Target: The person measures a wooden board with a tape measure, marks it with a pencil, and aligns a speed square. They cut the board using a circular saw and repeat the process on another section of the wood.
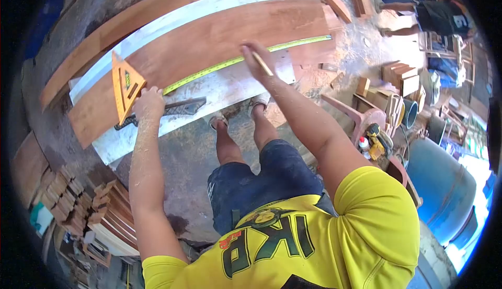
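My left hand (150, 104) is closed at the near end of a yellow tape measure (225, 64), whose blade lies stretched along a long reddish-brown board (209, 38). The hand hides that end of the tape. Touching or just beside my left fingers is an orange triangular speed square (127, 86), lying over the board's left part. A dark bar-like tool (183, 107) rests on the pale panel (230, 90), partly behind my left wrist. Over the board's near edge, above the tape, my right hand (256, 61) holds a light-coloured pencil (263, 64).
Another long board (104, 43) and a white strip (178, 19) lie beyond. On the right are a pink plastic chair (361, 119), a yellow power tool (376, 142) and a blue barrel (439, 184). Stacked wood (112, 210) stands lower left. Another person (439, 18) is at upper right.
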Tool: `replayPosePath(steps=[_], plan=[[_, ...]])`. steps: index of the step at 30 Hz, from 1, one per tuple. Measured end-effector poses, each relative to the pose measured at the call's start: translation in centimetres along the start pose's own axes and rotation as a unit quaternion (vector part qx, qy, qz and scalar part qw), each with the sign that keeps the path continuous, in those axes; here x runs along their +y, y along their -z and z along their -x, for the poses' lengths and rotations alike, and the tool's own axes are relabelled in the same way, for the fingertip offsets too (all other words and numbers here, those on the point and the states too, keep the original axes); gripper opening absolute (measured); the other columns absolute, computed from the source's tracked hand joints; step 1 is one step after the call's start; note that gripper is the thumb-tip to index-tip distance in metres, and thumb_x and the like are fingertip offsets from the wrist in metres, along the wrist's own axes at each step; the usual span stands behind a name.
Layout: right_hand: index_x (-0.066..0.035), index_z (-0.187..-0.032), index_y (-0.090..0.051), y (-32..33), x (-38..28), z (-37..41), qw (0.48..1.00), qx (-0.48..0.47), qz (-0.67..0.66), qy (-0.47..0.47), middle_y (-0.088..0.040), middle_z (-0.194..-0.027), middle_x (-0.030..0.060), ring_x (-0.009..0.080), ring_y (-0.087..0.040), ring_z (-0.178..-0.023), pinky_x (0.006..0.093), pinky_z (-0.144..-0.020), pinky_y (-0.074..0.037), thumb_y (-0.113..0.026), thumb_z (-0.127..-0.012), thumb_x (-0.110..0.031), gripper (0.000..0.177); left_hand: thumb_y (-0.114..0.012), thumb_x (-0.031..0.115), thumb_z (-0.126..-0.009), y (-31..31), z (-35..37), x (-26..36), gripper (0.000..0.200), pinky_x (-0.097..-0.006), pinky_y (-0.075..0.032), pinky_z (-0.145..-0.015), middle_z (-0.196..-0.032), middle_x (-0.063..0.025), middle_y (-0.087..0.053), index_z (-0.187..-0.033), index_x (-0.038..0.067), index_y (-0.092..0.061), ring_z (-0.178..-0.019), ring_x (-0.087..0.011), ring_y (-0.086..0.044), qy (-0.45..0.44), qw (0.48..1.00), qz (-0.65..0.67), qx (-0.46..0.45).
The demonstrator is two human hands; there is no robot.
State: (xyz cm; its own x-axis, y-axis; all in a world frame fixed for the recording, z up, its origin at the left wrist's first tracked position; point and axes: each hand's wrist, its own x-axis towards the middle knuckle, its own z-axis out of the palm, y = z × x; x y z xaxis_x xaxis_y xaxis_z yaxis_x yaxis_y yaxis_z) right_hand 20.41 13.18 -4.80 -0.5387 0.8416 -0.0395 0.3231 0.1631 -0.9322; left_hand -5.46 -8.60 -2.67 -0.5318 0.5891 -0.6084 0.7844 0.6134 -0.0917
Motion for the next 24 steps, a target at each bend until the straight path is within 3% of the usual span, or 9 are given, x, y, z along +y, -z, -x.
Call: replayPosePath(steps=[3, 5, 7, 10, 11, 12, 15, 19, 24], plan=[[-0.004, -0.100, -0.064, 6.5, 3.6, 0.5, 0.986, 0.121, 0.113, 0.028, -0.068, -0.086, 0.0147, 0.0271, -0.067, -0.079, 0.0372, -0.070, -0.052, -0.063, -0.089, -0.019, 0.018, -0.041, 0.038, -0.099, 1.7, 0.9, 1.0, 0.034, -0.0555, -0.048, -0.086, -0.120, -0.0124, -0.058, -0.114, 0.015, -0.061, -0.107, -0.0384, -0.060, 0.034, 0.999, 0.003, -0.014], [-0.004, -0.105, -0.063, 11.5, 5.3, -0.1, 0.969, 0.190, 0.151, -0.053, -0.069, -0.091, 0.0145, 0.0217, -0.066, -0.083, 0.0333, -0.074, -0.051, -0.064, -0.089, -0.015, 0.020, -0.041, 0.037, -0.099, 2.0, 0.7, 1.3, 0.033, -0.0548, -0.048, -0.085, -0.119, -0.0123, -0.058, -0.113, 0.015, -0.061, -0.106, -0.0381, -0.060, 0.037, 0.999, -0.006, -0.016], [-0.002, -0.105, -0.063, 16.5, 7.6, -1.6, 0.912, 0.298, 0.264, -0.097, -0.067, -0.093, 0.0163, 0.0234, -0.065, -0.082, 0.0339, -0.073, -0.052, -0.063, -0.090, -0.016, 0.021, -0.043, 0.037, -0.098, 2.1, 0.9, 1.5, 0.032, -0.0543, -0.048, -0.086, -0.120, -0.0125, -0.058, -0.113, 0.015, -0.061, -0.107, -0.0384, -0.060, 0.046, 0.999, -0.014, -0.021], [-0.001, -0.105, -0.063, 24.5, 16.8, -4.0, 0.916, 0.352, 0.188, -0.036, -0.066, -0.090, 0.0133, 0.0211, -0.064, -0.078, 0.0324, -0.071, -0.052, -0.062, -0.092, -0.019, 0.022, -0.044, 0.037, -0.098, 1.8, 0.7, 1.4, 0.032, -0.0544, -0.048, -0.086, -0.117, -0.0138, -0.059, -0.113, 0.014, -0.061, -0.106, -0.0395, -0.060, 0.044, 0.999, -0.011, -0.005], [-0.001, -0.105, -0.063, 25.6, 16.4, -4.5, 0.937, 0.302, 0.036, -0.173, -0.066, -0.088, 0.0105, 0.0189, -0.063, -0.076, 0.0307, -0.070, -0.051, -0.062, -0.092, -0.021, 0.023, -0.044, 0.037, -0.098, 1.5, 0.6, 1.3, 0.032, -0.0544, -0.048, -0.086, -0.117, -0.0138, -0.059, -0.113, 0.014, -0.061, -0.106, -0.0395, -0.060, 0.046, 0.999, -0.015, -0.005], [-0.002, -0.105, -0.064, 26.2, 16.6, -4.9, 0.916, 0.238, -0.118, -0.301, -0.065, -0.086, 0.0078, 0.0167, -0.062, -0.074, 0.0290, -0.069, -0.051, -0.063, -0.092, -0.022, 0.024, -0.044, 0.037, -0.098, 1.3, 0.5, 1.2, 0.033, -0.0543, -0.048, -0.086, -0.116, -0.0146, -0.060, -0.112, 0.013, -0.061, -0.105, -0.0401, -0.060, 0.043, 0.999, -0.019, 0.000], [-0.005, -0.106, -0.064, 27.1, 17.4, -5.6, 0.935, 0.160, -0.128, -0.289, -0.065, -0.084, 0.0039, 0.0121, -0.060, -0.072, 0.0260, -0.065, -0.049, -0.065, -0.092, -0.025, 0.024, -0.043, 0.038, -0.098, 0.6, 0.0, 0.7, 0.034, -0.0540, -0.048, -0.086, -0.114, -0.0160, -0.061, -0.112, 0.013, -0.061, -0.103, -0.0415, -0.061, 0.028, 0.999, -0.023, 0.007], [-0.004, -0.105, -0.065, 27.5, 17.4, -5.5, 0.937, 0.138, -0.137, -0.291, -0.064, -0.082, 0.0034, 0.0113, -0.059, -0.071, 0.0255, -0.061, -0.048, -0.067, -0.091, -0.026, 0.026, -0.041, 0.038, -0.099, 0.5, -0.2, 0.3, 0.036, -0.0533, -0.049, -0.086, -0.115, -0.0171, -0.060, -0.112, 0.012, -0.061, -0.103, -0.0422, -0.061, 0.013, 1.000, -0.021, 0.008], [-0.003, -0.104, -0.066, 26.1, 17.2, -5.0, 0.932, 0.220, -0.121, -0.260, -0.065, -0.084, 0.0040, 0.0120, -0.060, -0.072, 0.0248, -0.060, -0.048, -0.070, -0.088, -0.025, 0.027, -0.042, 0.039, -0.098, 0.0, -0.6, -0.1, 0.036, -0.0530, -0.048, -0.087, -0.114, -0.0184, -0.060, -0.113, 0.011, -0.061, -0.102, -0.0425, -0.061, 0.006, 1.000, -0.025, 0.007]])
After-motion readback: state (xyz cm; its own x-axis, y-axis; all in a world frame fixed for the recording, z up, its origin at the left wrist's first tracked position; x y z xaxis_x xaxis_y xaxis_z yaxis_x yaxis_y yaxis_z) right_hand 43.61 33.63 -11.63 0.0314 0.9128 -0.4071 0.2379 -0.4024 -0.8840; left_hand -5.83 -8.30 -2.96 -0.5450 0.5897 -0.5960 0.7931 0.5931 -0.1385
